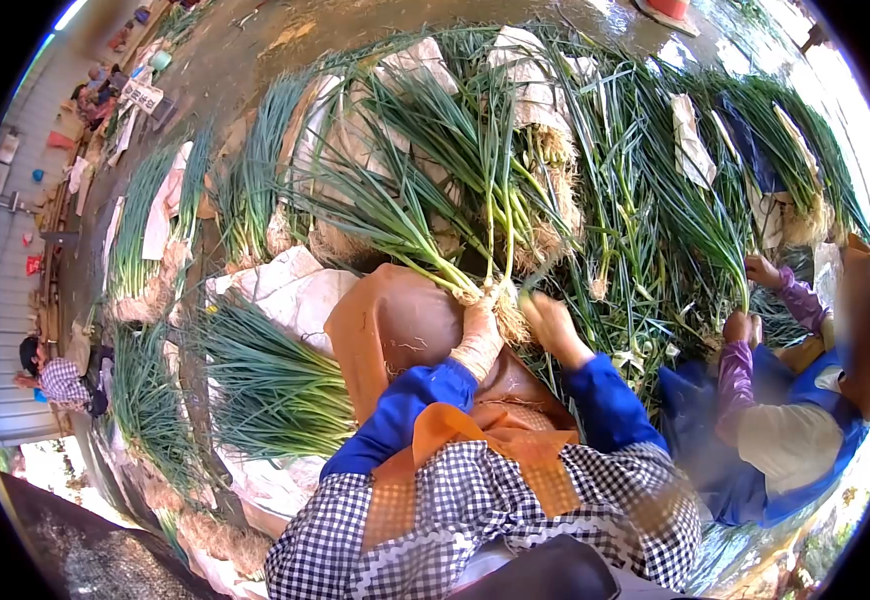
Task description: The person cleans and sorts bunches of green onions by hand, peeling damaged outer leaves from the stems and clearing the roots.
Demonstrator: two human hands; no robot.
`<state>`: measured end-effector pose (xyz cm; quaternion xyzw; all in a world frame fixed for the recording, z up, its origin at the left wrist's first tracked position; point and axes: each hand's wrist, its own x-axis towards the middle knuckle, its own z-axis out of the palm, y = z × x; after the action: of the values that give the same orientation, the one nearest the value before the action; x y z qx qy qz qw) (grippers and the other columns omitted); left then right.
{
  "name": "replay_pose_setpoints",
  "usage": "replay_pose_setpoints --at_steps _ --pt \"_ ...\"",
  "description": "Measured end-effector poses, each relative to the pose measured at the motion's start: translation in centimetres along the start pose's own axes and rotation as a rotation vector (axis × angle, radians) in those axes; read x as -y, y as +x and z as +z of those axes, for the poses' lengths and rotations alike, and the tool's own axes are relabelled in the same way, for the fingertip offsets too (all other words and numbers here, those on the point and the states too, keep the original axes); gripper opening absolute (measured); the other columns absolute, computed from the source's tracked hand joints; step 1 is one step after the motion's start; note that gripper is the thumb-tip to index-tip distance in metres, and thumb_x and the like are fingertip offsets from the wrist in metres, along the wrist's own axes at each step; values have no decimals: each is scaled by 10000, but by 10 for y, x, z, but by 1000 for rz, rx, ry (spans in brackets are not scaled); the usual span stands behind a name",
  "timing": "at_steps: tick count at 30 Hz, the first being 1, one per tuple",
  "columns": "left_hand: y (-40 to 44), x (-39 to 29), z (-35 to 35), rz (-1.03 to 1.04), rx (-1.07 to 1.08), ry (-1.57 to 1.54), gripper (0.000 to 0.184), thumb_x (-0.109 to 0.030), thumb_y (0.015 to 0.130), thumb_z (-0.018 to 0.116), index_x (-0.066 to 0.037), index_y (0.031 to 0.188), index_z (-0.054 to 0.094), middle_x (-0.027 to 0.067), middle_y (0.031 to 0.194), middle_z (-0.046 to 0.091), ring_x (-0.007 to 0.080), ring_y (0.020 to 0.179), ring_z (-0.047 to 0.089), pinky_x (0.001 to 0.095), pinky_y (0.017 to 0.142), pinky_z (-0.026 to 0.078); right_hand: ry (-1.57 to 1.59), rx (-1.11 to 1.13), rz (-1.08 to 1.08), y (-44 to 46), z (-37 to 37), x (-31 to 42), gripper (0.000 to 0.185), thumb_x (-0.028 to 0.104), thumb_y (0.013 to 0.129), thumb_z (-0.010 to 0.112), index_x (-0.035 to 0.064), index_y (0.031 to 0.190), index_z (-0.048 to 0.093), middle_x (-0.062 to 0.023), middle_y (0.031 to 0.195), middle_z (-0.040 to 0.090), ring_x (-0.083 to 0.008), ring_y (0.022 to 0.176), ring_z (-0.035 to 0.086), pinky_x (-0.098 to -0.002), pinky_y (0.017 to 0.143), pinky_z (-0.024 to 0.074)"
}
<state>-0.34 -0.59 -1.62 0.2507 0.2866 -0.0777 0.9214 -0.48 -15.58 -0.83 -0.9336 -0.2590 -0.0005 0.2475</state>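
Wet floor (pixel 610 22) beyond, left fingers (pixel 479 312) clamp scallions (pixel 439 264) slanting forward-left, roots (pixel 511 318) nearest; grip of right fingers (pixel 543 310) unclear.

Bright daylight glares off the wet floor (pixel 605 16); fisheye distortion bends the black-rimmed view, and the co-worker (pixel 787 440) at right seems hazily blurred

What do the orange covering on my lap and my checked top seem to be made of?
Orange covering: likely thin plastic, judging by its smooth, faintly glossy surface, though coated fabric is possible. Checked top: probably woven cloth, matte, with soft gathers.
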Motion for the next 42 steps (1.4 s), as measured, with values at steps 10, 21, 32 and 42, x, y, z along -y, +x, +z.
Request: replay_pose_setpoints --at_steps 10,21,32,42 --pt "-1 3 9 47 -44 50 196 -80 811 601 -38 1001 574 21 801 580 127 666 545 242 590 457 598 -36 395 23 -51 -14 352 333 893 500 36 1073 561 -164 982 618 -263 834 611 -326 704 479" --pt "-22 -42 13 -254 323 73 380 -14 811 557 -43 1182 484 52 879 571 168 770 577 294 666 505 311 -42 378 113 -46 -14 304 371 824 550 78 836 631 -137 814 629 -308 784 603 -380 676 477" --pt "-11 -96 19 135 32 -37 215 -20 788 574 -63 999 566 60 824 595 173 720 587 281 648 515 -139 -15 509 175 -28 -64 163 239 721 621 98 803 613 -100 783 620 -263 674 598 -374 627 488" --pt "10 19 -3 -39 34 64 314 12 754 624 -76 1047 554 23 906 569 161 836 548 307 776 479 796 -281 480 82 -25 3 218 166 778 675 45 746 497 -33 623 542 -104 574 519 -280 509 430"
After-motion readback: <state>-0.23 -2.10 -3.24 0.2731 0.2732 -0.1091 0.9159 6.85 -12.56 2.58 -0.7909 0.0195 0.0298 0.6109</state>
